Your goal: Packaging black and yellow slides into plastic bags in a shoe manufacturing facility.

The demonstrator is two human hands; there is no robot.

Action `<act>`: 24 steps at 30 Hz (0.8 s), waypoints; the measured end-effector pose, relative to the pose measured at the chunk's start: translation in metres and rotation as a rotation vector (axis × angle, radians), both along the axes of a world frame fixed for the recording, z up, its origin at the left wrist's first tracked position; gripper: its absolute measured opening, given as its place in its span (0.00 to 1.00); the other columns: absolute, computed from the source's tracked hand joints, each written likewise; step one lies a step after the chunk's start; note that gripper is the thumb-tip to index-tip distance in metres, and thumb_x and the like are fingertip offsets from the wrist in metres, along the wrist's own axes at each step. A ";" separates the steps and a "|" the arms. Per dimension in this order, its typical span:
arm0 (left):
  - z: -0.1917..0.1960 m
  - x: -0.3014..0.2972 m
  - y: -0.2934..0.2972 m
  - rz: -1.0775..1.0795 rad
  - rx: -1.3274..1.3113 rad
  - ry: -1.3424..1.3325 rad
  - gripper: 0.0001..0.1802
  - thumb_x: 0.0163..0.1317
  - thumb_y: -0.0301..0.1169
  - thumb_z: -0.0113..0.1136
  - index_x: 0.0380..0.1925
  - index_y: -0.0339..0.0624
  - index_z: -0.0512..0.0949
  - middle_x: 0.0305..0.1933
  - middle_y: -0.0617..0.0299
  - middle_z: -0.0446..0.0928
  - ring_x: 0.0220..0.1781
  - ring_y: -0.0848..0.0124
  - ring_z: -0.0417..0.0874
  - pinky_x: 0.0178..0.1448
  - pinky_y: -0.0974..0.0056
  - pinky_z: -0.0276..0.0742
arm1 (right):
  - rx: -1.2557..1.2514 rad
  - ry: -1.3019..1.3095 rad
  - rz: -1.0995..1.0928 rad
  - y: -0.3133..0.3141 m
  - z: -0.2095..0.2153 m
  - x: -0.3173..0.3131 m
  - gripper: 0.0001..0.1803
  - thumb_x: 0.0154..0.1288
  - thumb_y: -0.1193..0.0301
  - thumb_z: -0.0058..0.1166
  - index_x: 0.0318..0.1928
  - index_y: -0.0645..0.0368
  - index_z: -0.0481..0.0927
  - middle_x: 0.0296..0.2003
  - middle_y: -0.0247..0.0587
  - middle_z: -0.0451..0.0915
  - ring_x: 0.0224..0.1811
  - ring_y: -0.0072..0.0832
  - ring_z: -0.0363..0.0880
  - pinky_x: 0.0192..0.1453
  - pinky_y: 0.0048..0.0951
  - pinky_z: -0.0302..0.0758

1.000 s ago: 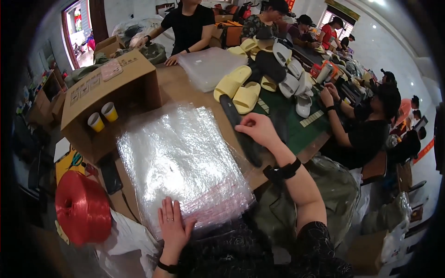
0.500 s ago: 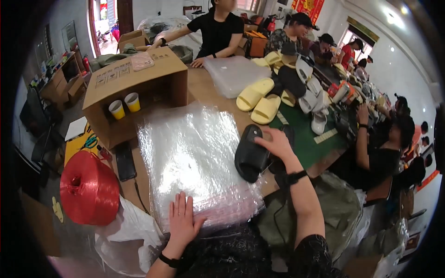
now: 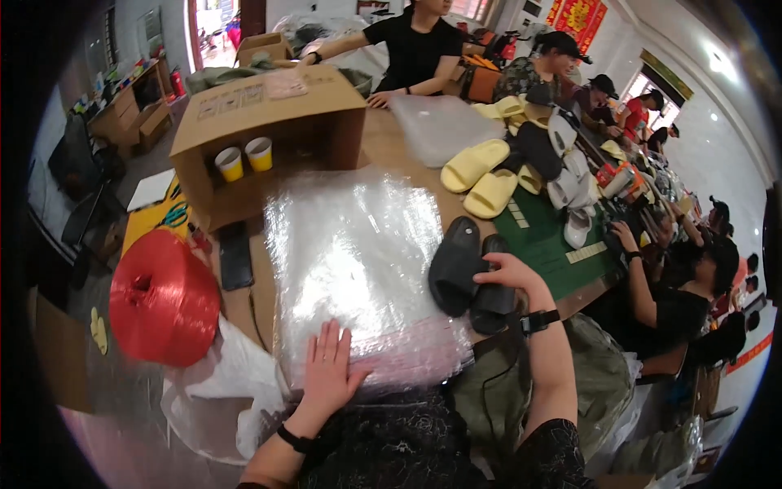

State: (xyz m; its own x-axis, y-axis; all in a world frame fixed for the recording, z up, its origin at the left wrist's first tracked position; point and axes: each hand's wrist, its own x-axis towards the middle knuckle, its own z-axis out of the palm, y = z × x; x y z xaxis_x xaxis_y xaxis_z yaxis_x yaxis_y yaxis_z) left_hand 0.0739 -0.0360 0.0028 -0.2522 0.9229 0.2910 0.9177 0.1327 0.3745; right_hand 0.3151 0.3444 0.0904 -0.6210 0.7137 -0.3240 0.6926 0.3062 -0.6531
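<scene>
Left hand (image 3: 328, 371) laid flat on bags (image 3: 358, 253); right hand (image 3: 515, 272) curled over slipper (image 3: 491, 312), grip unclear.

I am seeing a stack of clear plastic bags (image 3: 358, 261) lying flat on the table (image 3: 381, 140), glaring white across the middle, its edges sitting a little unevenly and pinkish bands running along the near side. At its right, a black slipper (image 3: 453, 273) is lying lengthwise, overlapping the stack's edge in my view and showing a small pale dot near its far end. A second black slipper (image 3: 492, 308) is resting close beside it, partly covered from me.
</scene>
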 end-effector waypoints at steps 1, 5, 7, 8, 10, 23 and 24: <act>-0.002 0.000 0.000 0.000 0.012 0.001 0.45 0.64 0.53 0.60 0.72 0.36 0.57 0.78 0.41 0.51 0.79 0.45 0.51 0.79 0.41 0.44 | -0.054 0.036 -0.072 0.001 -0.001 0.003 0.46 0.49 0.54 0.75 0.64 0.68 0.72 0.53 0.50 0.79 0.54 0.34 0.78 0.56 0.31 0.74; 0.001 0.001 0.002 -0.010 0.031 -0.006 0.45 0.63 0.53 0.61 0.72 0.38 0.58 0.78 0.42 0.52 0.80 0.47 0.52 0.78 0.41 0.47 | -0.193 0.448 -0.351 -0.001 0.010 0.024 0.39 0.59 0.61 0.69 0.66 0.68 0.70 0.53 0.45 0.79 0.55 0.30 0.77 0.57 0.28 0.73; 0.001 0.001 -0.004 0.022 0.021 -0.004 0.45 0.63 0.53 0.61 0.72 0.38 0.58 0.78 0.42 0.52 0.80 0.47 0.52 0.78 0.41 0.47 | -0.447 0.680 -0.315 -0.030 0.044 0.008 0.26 0.68 0.64 0.61 0.60 0.66 0.73 0.48 0.35 0.81 0.49 0.24 0.79 0.54 0.27 0.74; 0.003 0.000 -0.006 0.022 0.023 0.003 0.45 0.64 0.53 0.61 0.72 0.38 0.58 0.78 0.42 0.51 0.80 0.48 0.52 0.78 0.42 0.46 | -0.534 0.723 -0.326 -0.044 0.060 0.003 0.17 0.71 0.65 0.57 0.54 0.62 0.76 0.45 0.33 0.82 0.45 0.23 0.79 0.51 0.28 0.75; 0.000 -0.001 -0.005 0.023 0.023 -0.012 0.45 0.64 0.53 0.60 0.72 0.38 0.58 0.78 0.42 0.51 0.80 0.48 0.51 0.79 0.42 0.46 | -0.732 0.871 -0.328 -0.055 0.067 0.002 0.14 0.71 0.67 0.56 0.52 0.60 0.77 0.44 0.33 0.82 0.44 0.25 0.80 0.52 0.29 0.77; 0.001 0.000 -0.002 0.021 0.018 0.012 0.46 0.64 0.55 0.58 0.72 0.35 0.58 0.78 0.41 0.51 0.80 0.47 0.50 0.79 0.42 0.45 | 0.161 0.265 0.142 -0.126 0.001 -0.132 0.46 0.59 0.55 0.69 0.69 0.69 0.63 0.30 0.40 0.77 0.29 0.27 0.75 0.34 0.30 0.74; -0.002 0.001 -0.003 0.019 0.005 -0.021 0.46 0.64 0.56 0.58 0.72 0.35 0.58 0.78 0.41 0.51 0.80 0.47 0.51 0.78 0.42 0.46 | 0.317 0.190 0.153 -0.133 -0.001 -0.137 0.43 0.57 0.51 0.68 0.65 0.67 0.69 0.29 0.45 0.77 0.30 0.35 0.78 0.35 0.35 0.75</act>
State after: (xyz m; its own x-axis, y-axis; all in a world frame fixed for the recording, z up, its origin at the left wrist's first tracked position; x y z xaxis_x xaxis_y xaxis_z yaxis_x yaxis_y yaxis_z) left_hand 0.0749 -0.0385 0.0007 -0.2758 0.9164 0.2902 0.9068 0.1479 0.3948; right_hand 0.1785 0.2111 0.0895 -0.7556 0.6544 0.0284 0.4994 0.6035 -0.6216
